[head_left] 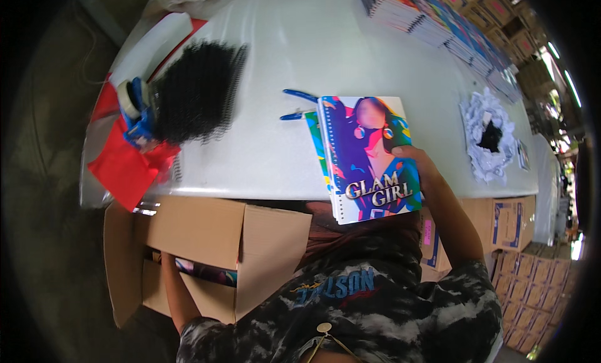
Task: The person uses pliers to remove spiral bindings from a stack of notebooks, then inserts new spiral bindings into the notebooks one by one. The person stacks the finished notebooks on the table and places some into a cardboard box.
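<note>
My right hand (416,165) grips the right side of a notebook (369,165) with a colourful illustrated cover, thumb on top. A row of punched holes runs down its left edge, and no coil shows in them. Under it, a green and blue notebook (313,137) sticks out at the left. My left arm reaches down into an open cardboard box (197,228) at the lower left. The left hand (167,260) is mostly hidden by a flap, its fingers out of sight. Dark, colourful covers (210,272) show inside the box.
Black spiral coils (197,90) lie heaped on the white table (269,156), beside a blue tape dispenser (139,115) and red sheets (122,165). Blue pens (300,95) lie near the notebooks. Notebook stacks (432,28), a crumpled white bag (476,134) and cartons (532,281) stand right.
</note>
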`<action>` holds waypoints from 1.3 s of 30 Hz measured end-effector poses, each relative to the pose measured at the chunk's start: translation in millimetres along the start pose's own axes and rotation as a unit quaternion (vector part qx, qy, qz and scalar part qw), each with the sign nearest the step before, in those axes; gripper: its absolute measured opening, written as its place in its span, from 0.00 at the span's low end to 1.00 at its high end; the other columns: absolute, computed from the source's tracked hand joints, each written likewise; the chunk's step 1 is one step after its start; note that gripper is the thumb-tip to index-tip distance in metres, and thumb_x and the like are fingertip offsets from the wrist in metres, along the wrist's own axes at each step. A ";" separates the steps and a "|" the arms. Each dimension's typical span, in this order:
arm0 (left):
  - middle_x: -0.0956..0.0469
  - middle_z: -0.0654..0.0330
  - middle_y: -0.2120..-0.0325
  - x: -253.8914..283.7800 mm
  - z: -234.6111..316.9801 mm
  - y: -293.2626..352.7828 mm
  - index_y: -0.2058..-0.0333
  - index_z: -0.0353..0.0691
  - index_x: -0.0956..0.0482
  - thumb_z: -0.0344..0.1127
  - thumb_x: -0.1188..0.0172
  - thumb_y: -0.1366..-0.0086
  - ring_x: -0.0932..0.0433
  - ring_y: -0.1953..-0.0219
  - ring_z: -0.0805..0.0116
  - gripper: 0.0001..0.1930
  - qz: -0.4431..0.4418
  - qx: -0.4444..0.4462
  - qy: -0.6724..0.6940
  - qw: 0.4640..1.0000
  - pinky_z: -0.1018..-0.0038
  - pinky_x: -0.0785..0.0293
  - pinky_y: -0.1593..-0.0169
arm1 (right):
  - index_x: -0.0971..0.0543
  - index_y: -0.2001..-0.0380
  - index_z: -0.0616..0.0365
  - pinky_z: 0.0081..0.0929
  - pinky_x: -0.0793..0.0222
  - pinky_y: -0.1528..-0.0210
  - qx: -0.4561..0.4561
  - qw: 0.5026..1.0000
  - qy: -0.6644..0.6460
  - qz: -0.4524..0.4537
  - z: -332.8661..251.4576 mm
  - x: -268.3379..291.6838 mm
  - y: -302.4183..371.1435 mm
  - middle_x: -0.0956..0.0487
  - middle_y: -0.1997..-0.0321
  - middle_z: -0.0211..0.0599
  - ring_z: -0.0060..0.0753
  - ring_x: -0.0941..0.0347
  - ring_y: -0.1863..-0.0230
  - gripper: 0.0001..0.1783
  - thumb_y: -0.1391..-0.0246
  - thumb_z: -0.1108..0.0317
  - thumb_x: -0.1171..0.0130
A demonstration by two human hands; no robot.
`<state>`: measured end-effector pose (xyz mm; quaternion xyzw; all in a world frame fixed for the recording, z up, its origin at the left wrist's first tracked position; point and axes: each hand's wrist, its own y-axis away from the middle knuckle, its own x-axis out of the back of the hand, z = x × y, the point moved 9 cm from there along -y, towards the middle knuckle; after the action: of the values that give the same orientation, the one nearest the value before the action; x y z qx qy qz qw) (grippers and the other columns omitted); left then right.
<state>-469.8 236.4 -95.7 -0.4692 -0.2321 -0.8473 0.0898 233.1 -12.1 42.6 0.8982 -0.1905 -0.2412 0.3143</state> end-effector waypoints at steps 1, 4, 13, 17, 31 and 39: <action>0.23 0.51 0.61 0.5 0.7 2.0 0.57 0.40 0.25 0.41 0.43 0.47 0.25 0.58 0.57 0.19 0.000 -0.001 -0.004 1.000 0.64 0.27 0.58 | 0.30 0.54 0.62 0.34 0.25 0.61 0.004 1.000 0.003 0.018 -2.6 -0.1 3.6 0.23 0.64 0.43 0.37 0.23 0.66 0.27 0.59 0.61 0.39; 0.23 0.50 0.61 4.6 1.1 4.8 0.57 0.41 0.24 0.41 0.42 0.48 0.25 0.58 0.56 0.19 0.004 -0.006 -0.020 1.000 0.64 0.27 0.57 | 0.29 0.55 0.61 0.32 0.25 0.61 0.011 1.000 0.008 0.027 1.0 14.0 -9.6 0.23 0.65 0.41 0.35 0.23 0.67 0.25 0.58 0.62 0.39; 0.23 0.50 0.60 -5.8 17.1 17.2 0.56 0.43 0.24 0.41 0.40 0.50 0.26 0.56 0.54 0.21 -0.005 -0.017 -0.067 0.998 0.63 0.27 0.56 | 0.30 0.53 0.61 0.36 0.26 0.58 0.055 0.998 -0.018 0.008 3.9 23.1 -17.3 0.23 0.62 0.42 0.39 0.24 0.63 0.26 0.57 0.63 0.40; 0.24 0.50 0.60 -11.1 27.5 19.0 0.56 0.44 0.24 0.41 0.39 0.51 0.26 0.56 0.52 0.21 -0.009 -0.036 -0.090 0.995 0.62 0.27 0.56 | 0.30 0.53 0.61 0.37 0.26 0.58 0.061 0.998 -0.001 0.007 1.6 19.3 -13.6 0.24 0.61 0.43 0.40 0.24 0.62 0.25 0.55 0.63 0.41; 0.23 0.49 0.60 53.6 102.2 79.0 0.62 0.43 0.20 0.42 0.39 0.53 0.24 0.57 0.51 0.18 0.049 -0.041 -0.194 0.979 0.61 0.26 0.55 | 0.34 0.48 0.64 0.38 0.29 0.55 0.129 0.990 0.055 -0.008 -8.0 23.9 -11.1 0.27 0.54 0.44 0.42 0.27 0.57 0.28 0.49 0.58 0.46; 0.22 0.54 0.80 160.1 50.6 239.2 0.75 0.37 0.19 0.50 0.32 0.56 0.22 0.76 0.62 0.20 0.124 -0.032 -0.054 0.990 0.67 0.29 0.67 | 0.33 0.50 0.64 0.37 0.27 0.58 0.132 0.989 0.069 -0.008 -8.2 15.3 -13.5 0.27 0.56 0.44 0.41 0.26 0.59 0.27 0.50 0.57 0.46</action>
<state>-430.3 61.4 135.1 -0.5416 -0.1491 -0.8104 0.1662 252.6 -5.9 34.5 0.9479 -0.1910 -0.1542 0.2030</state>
